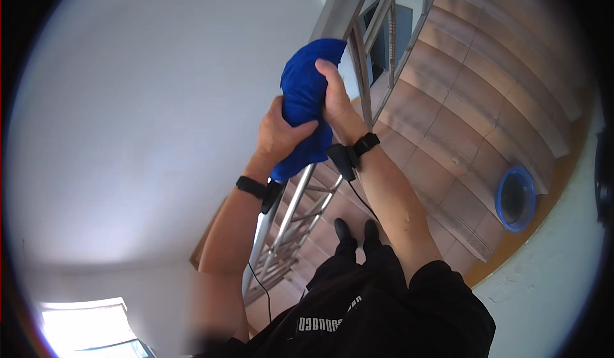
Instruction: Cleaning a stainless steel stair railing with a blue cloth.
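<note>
A blue cloth [307,89] lies draped over the metal stair handrail [343,10]. Both my hands press it around the rail. My left hand [283,128] grips the near part of the cloth from the left side, its thumb across the top. On the right side, my right hand [336,92] holds the cloth farther up, thumb resting on top; its other fingers are hidden under the cloth or rail. Black straps with small devices sit on both wrists.
Below the rail are metal balusters [297,214]. Tiled stairs [446,118] rise at the right, with a blue plastic basin [515,200] on a step near the wall. Thin black cables hang from the wrist devices. A bright window [86,327] is at lower left.
</note>
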Demonstrator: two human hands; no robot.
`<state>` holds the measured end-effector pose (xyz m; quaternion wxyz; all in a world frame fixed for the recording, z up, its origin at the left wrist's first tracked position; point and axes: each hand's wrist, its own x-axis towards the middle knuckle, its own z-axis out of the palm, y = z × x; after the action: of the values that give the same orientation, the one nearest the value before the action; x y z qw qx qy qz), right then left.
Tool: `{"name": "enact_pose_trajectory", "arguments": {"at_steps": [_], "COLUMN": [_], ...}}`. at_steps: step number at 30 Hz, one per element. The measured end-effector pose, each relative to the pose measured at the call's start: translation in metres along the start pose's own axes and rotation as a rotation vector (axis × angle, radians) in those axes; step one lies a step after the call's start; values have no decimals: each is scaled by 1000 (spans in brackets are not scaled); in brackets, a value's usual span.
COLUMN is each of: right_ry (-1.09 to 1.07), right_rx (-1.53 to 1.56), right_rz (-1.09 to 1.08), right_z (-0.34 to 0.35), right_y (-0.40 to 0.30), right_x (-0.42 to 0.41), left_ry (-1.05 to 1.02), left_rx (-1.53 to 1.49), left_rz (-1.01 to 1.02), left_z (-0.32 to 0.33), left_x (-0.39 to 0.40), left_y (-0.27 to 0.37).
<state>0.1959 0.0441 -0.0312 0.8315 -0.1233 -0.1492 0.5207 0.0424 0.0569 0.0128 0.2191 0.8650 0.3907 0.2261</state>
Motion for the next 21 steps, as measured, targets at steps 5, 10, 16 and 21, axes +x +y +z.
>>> {"name": "enact_pose_trajectory", "arguments": {"at_steps": [5, 10, 16, 21], "right_ry": [5, -11, 45, 157], "right_rx": [-101, -229, -401, -505], "right_rz": [-91, -28, -90, -82], "right_z": [-13, -19, -20, -12], "right_y": [8, 4, 5, 6], "right_x": [7, 15, 10, 0], "left_ry": [-18, -28, -6, 56], "left_rx": [-36, -53, -1, -17], "left_rz": [-41, -45, 56, 76], "left_z": [0, 0, 8, 12], "left_x": [-1, -6, -10, -16], "left_y": [-8, -28, -41, -45]}}
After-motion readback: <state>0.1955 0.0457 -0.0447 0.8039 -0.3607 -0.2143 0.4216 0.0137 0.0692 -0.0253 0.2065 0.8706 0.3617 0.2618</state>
